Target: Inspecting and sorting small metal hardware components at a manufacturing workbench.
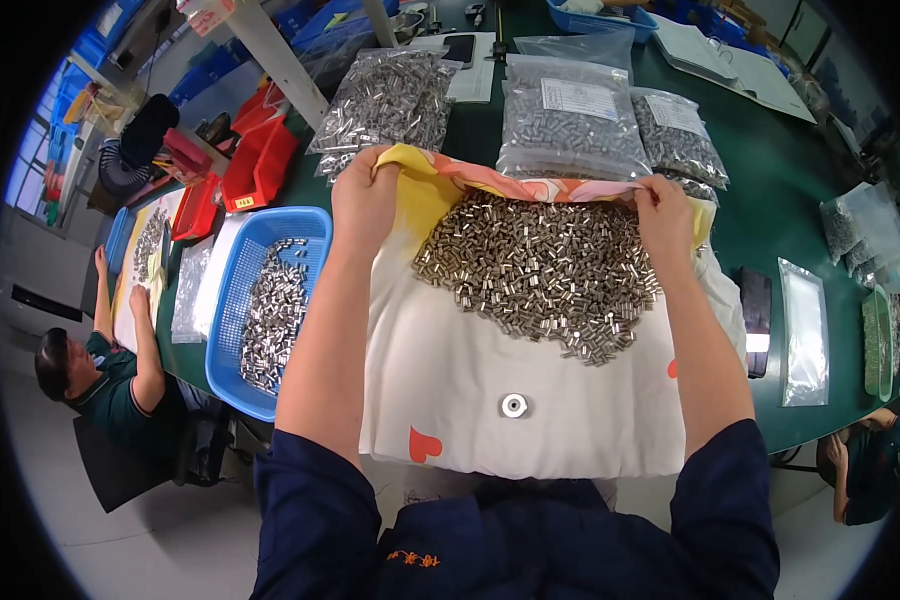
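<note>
At frame centre, the left hand (363, 197) and right hand (666, 220) each pinch shut on the raised far edge of a white heart-printed cloth (490, 400), its heap of small silvery metal sleeves (540, 270) not yet tipped off, the blue plastic basket (232, 300) at left part filled.

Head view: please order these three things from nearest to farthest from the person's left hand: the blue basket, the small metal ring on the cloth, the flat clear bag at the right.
From the left hand:
1. Blue basket, to its left.
2. Metal ring, below, on the cloth.
3. Flat clear bag, far right.
</note>
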Tool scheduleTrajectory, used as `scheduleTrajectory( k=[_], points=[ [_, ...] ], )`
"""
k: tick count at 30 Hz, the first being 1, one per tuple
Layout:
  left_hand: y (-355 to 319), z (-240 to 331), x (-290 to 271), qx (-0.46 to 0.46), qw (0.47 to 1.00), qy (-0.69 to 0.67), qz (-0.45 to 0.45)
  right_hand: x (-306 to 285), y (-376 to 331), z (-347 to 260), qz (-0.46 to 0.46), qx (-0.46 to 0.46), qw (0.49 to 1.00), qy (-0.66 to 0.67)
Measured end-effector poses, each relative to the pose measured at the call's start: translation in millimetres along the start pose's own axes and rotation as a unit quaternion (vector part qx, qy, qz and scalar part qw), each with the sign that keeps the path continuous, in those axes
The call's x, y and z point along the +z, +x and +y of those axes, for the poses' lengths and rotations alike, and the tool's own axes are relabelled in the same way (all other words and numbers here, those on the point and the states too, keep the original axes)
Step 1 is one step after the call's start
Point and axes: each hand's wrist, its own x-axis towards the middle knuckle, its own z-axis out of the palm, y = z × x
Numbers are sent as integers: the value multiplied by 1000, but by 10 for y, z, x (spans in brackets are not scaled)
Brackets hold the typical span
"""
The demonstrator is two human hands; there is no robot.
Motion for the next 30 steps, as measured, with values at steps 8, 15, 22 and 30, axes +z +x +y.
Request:
scheduleTrajectory(
  k=[8, 15, 22, 30],
  points=[
    [39, -124, -116, -106, 990, -4, 88, 49, -1, 35, 1, 38, 999, -9],
    [124, -381, -310, -87, 992, 7, 96, 18, 56, 11, -3, 50, 997, -59],
    [-241, 55, -198, 146, 965, 81, 200, -245, -41, -126, -18, 89, 996, -16],
    [-794, 100, 255, 220, 942, 129, -218, -316, -262, -436, -114, -97, 985, 82]
  ],
)
